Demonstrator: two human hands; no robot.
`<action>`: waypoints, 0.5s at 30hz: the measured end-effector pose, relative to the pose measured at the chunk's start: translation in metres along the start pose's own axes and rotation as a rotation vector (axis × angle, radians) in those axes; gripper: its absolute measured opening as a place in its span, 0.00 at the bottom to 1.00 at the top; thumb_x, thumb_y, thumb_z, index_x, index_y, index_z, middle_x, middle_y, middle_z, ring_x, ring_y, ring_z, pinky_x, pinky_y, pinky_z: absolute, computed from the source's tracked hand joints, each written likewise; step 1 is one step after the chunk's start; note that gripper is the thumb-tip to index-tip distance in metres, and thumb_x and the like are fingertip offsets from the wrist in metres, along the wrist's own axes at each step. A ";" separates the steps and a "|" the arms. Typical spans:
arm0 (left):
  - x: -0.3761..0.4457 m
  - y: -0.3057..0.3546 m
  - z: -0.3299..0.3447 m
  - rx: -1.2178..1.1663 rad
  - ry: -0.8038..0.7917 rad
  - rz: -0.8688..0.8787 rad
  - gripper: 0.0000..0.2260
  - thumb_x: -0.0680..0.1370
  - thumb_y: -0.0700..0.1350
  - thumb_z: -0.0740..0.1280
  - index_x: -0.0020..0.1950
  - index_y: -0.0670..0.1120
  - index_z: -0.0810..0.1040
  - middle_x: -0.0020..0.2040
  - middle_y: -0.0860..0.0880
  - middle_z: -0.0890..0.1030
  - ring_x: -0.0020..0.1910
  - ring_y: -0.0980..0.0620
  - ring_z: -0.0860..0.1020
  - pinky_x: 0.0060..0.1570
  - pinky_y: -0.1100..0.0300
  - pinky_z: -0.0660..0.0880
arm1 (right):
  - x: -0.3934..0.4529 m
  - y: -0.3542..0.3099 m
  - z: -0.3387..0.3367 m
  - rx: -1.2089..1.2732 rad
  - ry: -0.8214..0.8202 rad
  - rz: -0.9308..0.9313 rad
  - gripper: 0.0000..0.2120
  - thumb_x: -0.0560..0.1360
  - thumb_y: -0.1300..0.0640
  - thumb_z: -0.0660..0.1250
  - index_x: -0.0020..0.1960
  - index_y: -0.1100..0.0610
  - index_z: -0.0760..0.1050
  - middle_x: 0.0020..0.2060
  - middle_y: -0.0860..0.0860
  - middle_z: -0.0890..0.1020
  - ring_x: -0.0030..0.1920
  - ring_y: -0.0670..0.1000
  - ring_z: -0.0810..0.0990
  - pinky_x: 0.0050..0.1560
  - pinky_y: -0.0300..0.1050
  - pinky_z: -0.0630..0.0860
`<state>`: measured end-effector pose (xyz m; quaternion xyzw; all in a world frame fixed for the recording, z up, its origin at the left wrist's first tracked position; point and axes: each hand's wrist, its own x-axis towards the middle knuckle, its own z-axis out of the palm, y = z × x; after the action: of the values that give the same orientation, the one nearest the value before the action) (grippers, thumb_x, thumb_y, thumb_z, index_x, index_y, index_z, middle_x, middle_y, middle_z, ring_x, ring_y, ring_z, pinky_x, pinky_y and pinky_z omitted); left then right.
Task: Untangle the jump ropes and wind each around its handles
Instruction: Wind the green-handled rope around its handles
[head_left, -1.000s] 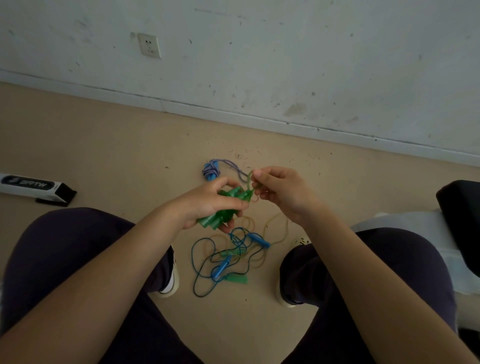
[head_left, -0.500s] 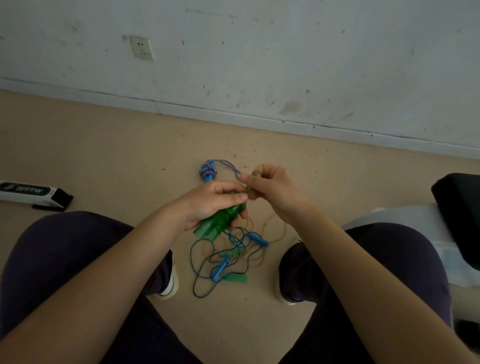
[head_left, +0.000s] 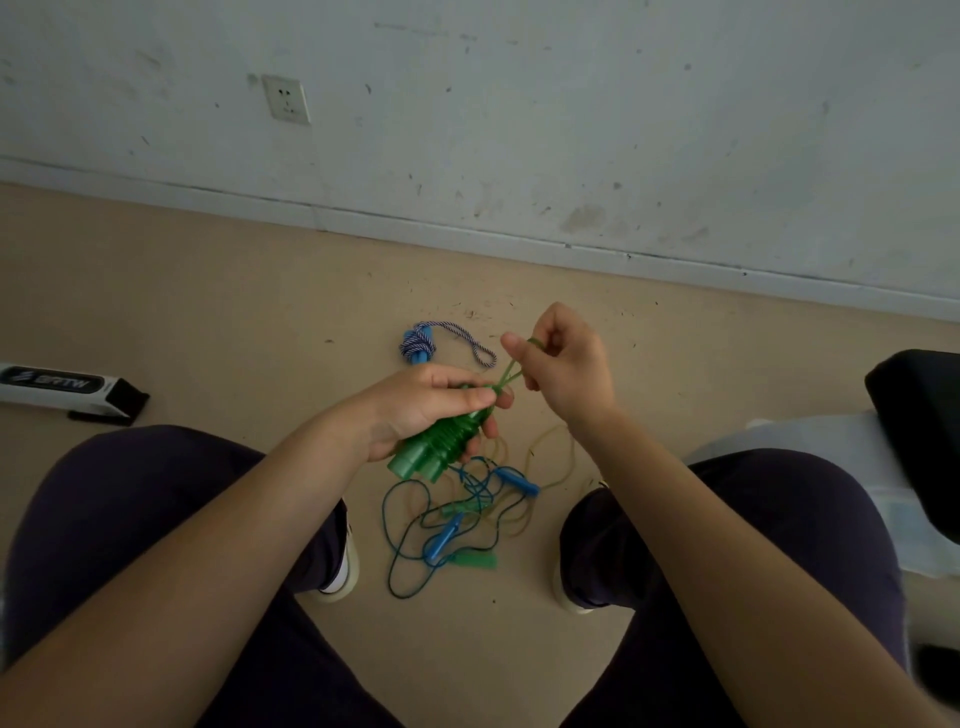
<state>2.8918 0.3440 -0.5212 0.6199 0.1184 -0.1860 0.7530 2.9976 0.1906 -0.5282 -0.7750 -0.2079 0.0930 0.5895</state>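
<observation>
My left hand (head_left: 431, 402) grips a pair of green handles (head_left: 439, 447) with green rope wound around them. My right hand (head_left: 566, 364) pinches a short loop of the green rope (head_left: 511, 371) and holds it up and to the right of the handles. On the floor below lies a tangle (head_left: 467, 514) of blue, green and yellowish ropes with blue handles (head_left: 441, 538) and a green handle (head_left: 475, 560). A blue-and-white braided rope (head_left: 421, 343) lies wound on its handles farther back, a loop trailing right.
I sit with my knees (head_left: 156, 499) apart on a beige floor (head_left: 234, 322), a white wall ahead. A long white and black box (head_left: 67, 389) lies at the left. A black object (head_left: 919, 415) on white material is at the right.
My right hand has pulled the green rope loop up and to the right, away from the handles. My left hand keeps hold of the green handles.
</observation>
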 end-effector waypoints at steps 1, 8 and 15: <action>-0.001 0.000 0.000 0.007 -0.013 0.011 0.12 0.76 0.44 0.68 0.57 0.40 0.81 0.41 0.42 0.82 0.34 0.48 0.79 0.35 0.55 0.79 | 0.001 0.000 -0.001 0.037 0.010 0.011 0.15 0.74 0.58 0.73 0.39 0.60 0.67 0.28 0.59 0.73 0.25 0.50 0.71 0.28 0.43 0.70; 0.000 -0.001 -0.003 0.010 -0.002 0.051 0.09 0.79 0.39 0.66 0.57 0.39 0.80 0.44 0.42 0.82 0.35 0.49 0.80 0.36 0.56 0.79 | 0.005 0.002 -0.002 0.042 0.023 0.004 0.15 0.74 0.58 0.74 0.39 0.59 0.68 0.28 0.58 0.74 0.25 0.50 0.73 0.26 0.42 0.71; 0.004 0.004 -0.013 -0.045 0.023 0.103 0.15 0.76 0.39 0.69 0.62 0.41 0.79 0.49 0.44 0.84 0.42 0.46 0.82 0.44 0.51 0.80 | 0.022 -0.014 0.000 0.009 0.009 -0.008 0.15 0.73 0.56 0.74 0.39 0.59 0.68 0.29 0.59 0.74 0.25 0.49 0.73 0.28 0.42 0.72</action>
<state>2.8981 0.3569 -0.5217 0.6103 0.0993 -0.1371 0.7739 3.0142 0.2028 -0.5121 -0.7719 -0.2082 0.0881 0.5941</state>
